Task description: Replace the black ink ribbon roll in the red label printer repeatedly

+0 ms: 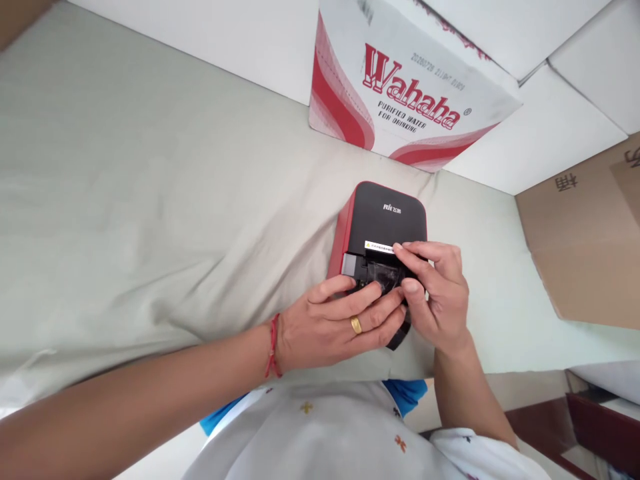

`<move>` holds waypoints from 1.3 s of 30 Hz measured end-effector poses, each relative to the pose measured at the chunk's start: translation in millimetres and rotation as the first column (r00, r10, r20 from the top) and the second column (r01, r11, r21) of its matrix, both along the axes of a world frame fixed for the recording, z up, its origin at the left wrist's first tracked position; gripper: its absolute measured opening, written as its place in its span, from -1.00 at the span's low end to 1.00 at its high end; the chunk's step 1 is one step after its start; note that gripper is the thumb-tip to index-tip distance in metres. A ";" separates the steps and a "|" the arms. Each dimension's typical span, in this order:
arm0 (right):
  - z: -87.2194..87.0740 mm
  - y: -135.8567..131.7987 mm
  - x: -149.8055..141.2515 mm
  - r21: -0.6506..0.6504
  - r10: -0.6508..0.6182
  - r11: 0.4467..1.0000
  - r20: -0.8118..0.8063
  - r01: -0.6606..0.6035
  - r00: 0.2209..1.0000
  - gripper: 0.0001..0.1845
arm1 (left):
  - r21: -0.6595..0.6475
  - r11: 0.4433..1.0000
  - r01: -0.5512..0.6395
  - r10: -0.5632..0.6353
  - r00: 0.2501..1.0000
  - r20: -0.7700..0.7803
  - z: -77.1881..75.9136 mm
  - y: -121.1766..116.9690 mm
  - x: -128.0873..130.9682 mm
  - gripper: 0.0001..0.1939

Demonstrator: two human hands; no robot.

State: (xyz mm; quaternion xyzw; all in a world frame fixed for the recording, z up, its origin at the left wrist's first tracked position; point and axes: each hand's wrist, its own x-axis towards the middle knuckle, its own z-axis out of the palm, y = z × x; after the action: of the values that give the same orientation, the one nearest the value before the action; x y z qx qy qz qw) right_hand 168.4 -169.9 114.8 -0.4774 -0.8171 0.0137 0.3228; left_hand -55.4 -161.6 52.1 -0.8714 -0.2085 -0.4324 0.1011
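A small black-and-red printer [389, 217] sits on the cloth-covered surface, with both hands at its near end. Crinkled shiny black film [384, 275] shows at the printer's front opening, and a dark strip [397, 338] hangs below the fingers. My left hand [345, 323], wearing a gold ring and a red cord bracelet, lies across the front with its fingers stretched out and touching it. At the right front corner is my right hand [437, 297], its fingers bent. The index fingertip touches the white warning label [379, 247]; whatever lies between thumb and fingers is hidden.
Behind the printer stands a white-and-red water carton [400, 93] against white panels [560, 127]. A brown cardboard box [585, 233] is on the right. Pale green, wrinkled cloth [150, 200] spreads to the left.
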 end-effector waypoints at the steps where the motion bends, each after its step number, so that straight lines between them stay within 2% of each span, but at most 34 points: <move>1: -3.0 -2.5 0.5 -0.003 -0.002 1.000 0.000 0.002 1.000 -0.57 | -0.004 1.000 0.006 -0.006 1.000 0.006 0.7 0.1 0.3 -0.80; 6: -11.4 -3.4 -2.0 0.026 -0.029 0.999 -0.012 0.029 1.000 -0.56 | -0.051 0.999 0.016 -0.014 1.000 0.026 4.7 0.2 1.1 -0.85; 14: -34.2 -5.7 -9.4 0.192 -0.056 0.979 -0.073 0.069 0.996 -0.46 | -0.095 0.993 0.068 -0.064 0.997 0.052 7.2 0.2 -1.7 -0.84; 19: -32.2 -11.0 -14.4 0.188 -0.105 0.976 -0.022 0.108 0.994 -0.45 | -0.104 0.983 0.151 -0.139 0.983 0.121 6.9 4.2 -7.0 -0.93; 22: -29.4 -14.3 -18.0 0.185 -0.132 0.974 0.005 0.129 0.991 -0.47 | -0.076 0.983 0.168 -0.154 0.975 0.162 8.0 9.1 -9.9 -0.88; 26: -24.9 -15.7 -20.1 0.164 -0.154 0.976 0.051 0.144 0.987 -0.45 | -0.051 0.987 0.154 -0.144 0.976 0.166 9.2 13.9 -9.5 -0.78; 31: -19.9 -11.9 -23.2 0.141 -0.142 0.981 0.057 0.132 0.988 -0.59 | -0.052 0.992 0.113 -0.103 0.982 0.161 1.7 10.6 -5.7 -0.75; 35: -26.7 -8.7 -25.3 0.194 -0.160 0.968 -0.019 0.161 0.987 -0.56 | -0.046 0.999 0.029 -0.016 0.966 0.256 -8.4 9.5 -6.5 -0.76; 39: -35.1 -8.4 -25.7 0.241 -0.164 0.954 -0.081 0.179 0.983 -0.50 | -0.084 0.994 -0.072 0.095 0.944 0.316 -11.2 17.9 -13.8 -0.68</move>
State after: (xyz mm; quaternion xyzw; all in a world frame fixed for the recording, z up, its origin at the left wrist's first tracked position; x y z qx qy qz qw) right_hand 142.6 -178.3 79.7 -0.5018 -0.7580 -0.1021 0.4039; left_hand -69.1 -143.7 40.9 -0.7832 -0.2743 -0.5555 0.0531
